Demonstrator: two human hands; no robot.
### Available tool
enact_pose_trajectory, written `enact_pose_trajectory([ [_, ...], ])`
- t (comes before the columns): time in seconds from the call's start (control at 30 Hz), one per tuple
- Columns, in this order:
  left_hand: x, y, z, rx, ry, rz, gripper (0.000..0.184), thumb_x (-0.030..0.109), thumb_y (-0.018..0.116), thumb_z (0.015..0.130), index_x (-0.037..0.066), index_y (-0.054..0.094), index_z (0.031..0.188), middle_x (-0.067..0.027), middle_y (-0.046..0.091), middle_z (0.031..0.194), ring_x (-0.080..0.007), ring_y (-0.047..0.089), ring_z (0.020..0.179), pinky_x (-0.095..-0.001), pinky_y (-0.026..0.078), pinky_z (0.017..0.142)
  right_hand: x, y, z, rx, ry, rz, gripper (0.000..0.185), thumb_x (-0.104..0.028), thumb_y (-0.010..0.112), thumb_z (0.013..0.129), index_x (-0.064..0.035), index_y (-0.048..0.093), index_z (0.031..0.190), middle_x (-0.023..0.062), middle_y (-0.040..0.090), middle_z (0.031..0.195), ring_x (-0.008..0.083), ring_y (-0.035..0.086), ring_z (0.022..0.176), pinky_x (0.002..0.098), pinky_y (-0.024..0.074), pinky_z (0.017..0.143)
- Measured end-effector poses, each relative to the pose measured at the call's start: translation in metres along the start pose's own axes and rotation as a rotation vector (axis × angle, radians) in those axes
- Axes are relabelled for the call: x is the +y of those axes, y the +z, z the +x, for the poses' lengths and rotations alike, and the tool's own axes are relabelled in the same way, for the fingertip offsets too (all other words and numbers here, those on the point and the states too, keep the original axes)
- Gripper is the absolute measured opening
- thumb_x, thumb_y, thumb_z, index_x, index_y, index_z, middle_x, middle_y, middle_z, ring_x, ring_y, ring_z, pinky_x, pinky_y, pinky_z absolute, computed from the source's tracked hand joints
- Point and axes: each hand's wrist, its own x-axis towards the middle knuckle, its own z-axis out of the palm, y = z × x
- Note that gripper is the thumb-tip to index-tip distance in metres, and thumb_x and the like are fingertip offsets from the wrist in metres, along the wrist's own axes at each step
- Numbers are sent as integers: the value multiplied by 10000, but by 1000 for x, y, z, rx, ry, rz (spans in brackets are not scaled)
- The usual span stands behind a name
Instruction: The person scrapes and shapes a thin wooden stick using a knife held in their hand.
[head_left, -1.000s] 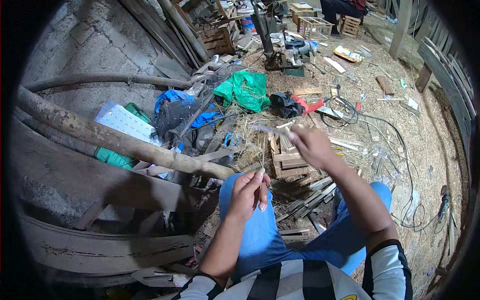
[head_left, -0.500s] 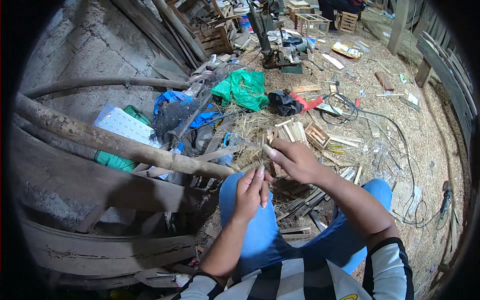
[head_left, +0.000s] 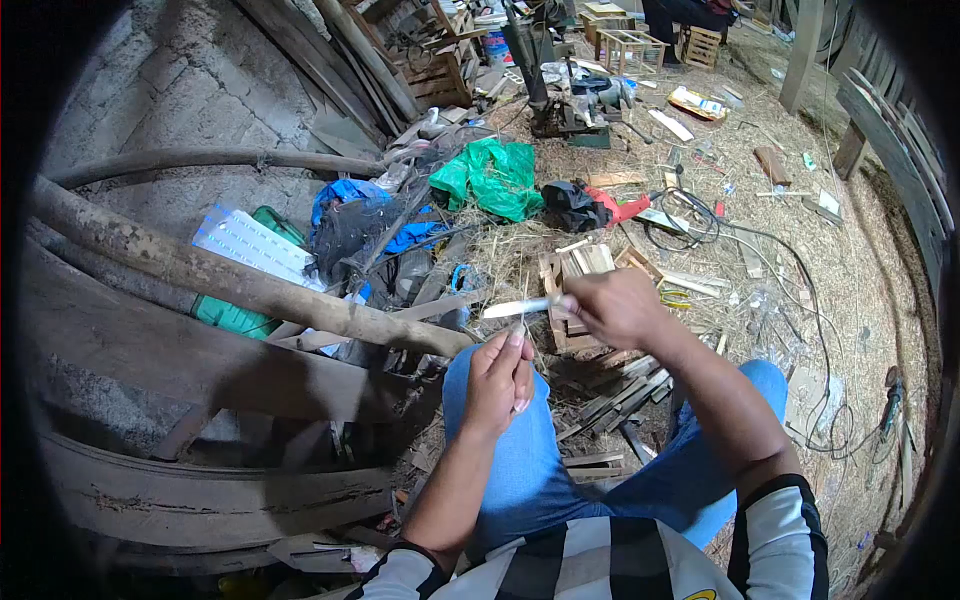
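At the centre of the frame, the left hand (head_left: 497, 380) pinches a thin strip (head_left: 526, 298) upright; the right hand (head_left: 616, 308) grips a knife (head_left: 517, 308), its blade across the strip. Shaping seems underway, unfinished; how much remains is hard to tell.

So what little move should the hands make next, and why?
Probably a short, light stroke of the knife, angled away from the left hand: the right hand holds it across the thin stick, just above where the left pinches that stick.
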Motion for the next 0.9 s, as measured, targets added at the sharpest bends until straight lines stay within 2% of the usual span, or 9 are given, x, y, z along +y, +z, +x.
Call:
enact_pose_trajectory([
  [0.1, -2, -1, -5, -32, -22, 19, 352, 292, 457, 1118, 41, 545, 888, 7, 404, 482, -94, 349, 322, -264, 320, 316, 34, -15, 8, -10, 253, -88, 322, -432, 521, 1030, -134, 609, 945, 153, 687, 772, 413, 665, 714, 545, 495, 605],
  [0.23, 5, 8, -6, -14, -53, 78, 378, 315, 453, 1122, 22, 571, 915, -14, 464, 513, -93, 400, 376, -250, 341, 374, 18, -16, 4, 149, 171, 114, 448, -490, 432, 1064, -110, 607, 903, 185, 659, 739, 436, 651, 722, 557, 493, 603],
  [0.3, 3, 9, -4, -2, -52, 136, 381, 322, 456, 1121, 18, 582, 929, -20, 483, 523, -95, 417, 391, -244, 347, 390, 0, -9, 2, 147, 151, 226, 429, -465, 501, 1058, -83, 639, 920, 148, 654, 743, 353, 665, 705, 483, 488, 622],
  [0.37, -3, 5, -2, -79, -25, 177, 385, 333, 486, 1112, 11, 613, 942, -27, 513, 546, -95, 448, 425, -236, 361, 425, -17, 2, 2, 164, 228, 852, 342, -382, 649, 1022, -53, 643, 930, -2, 541, 698, 123, 516, 659, 335, 402, 607],
  [0.57, -5, 17, -1, -47, -4, 205, 361, 325, 558, 1084, -5, 699, 1046, -13, 542, 583, -83, 493, 479, -228, 396, 468, -15, 11, 5, -11, 272, 1194, 338, -375, 689, 1014, -61, 639, 899, -71, 451, 722, 56, 370, 680, 276, 326, 594],
  [0.7, 2, 17, -6, -28, -14, 238, 352, 310, 564, 1083, -11, 706, 1106, -1, 534, 574, -76, 474, 452, -219, 384, 447, -17, 11, 6, -46, 192, 1023, 372, -401, 653, 1032, -49, 620, 915, -66, 450, 731, 60, 390, 687, 284, 349, 604],
  [0.8, 10, 19, -13, 14, -21, 284, 350, 303, 558, 1088, -14, 705, 1113, 6, 522, 560, -63, 430, 409, -217, 341, 401, -22, 9, 2, 79, 135, 780, 353, -376, 534, 1082, -29, 575, 1026, 107, 546, 736, 223, 547, 665, 400, 448, 658],
  [0.83, 13, 21, -14, 57, 3, 307, 350, 283, 539, 1094, -32, 692, 1108, 3, 505, 547, -63, 400, 380, -219, 317, 374, -23, 9, 1, 75, 129, 782, 353, -376, 534, 1082, -29, 575, 1026, 107, 546, 736, 223, 547, 665, 400, 448, 658],
  [0.9, 14, 19, -16, 113, 31, 330, 350, 263, 521, 1101, -50, 679, 1103, -1, 487, 535, -63, 370, 351, -221, 293, 347, -30, 11, -1, 39, 109, 592, 342, -354, 494, 1069, -21, 566, 1049, 236, 637, 861, 465, 633, 852, 535, 471, 716],
])
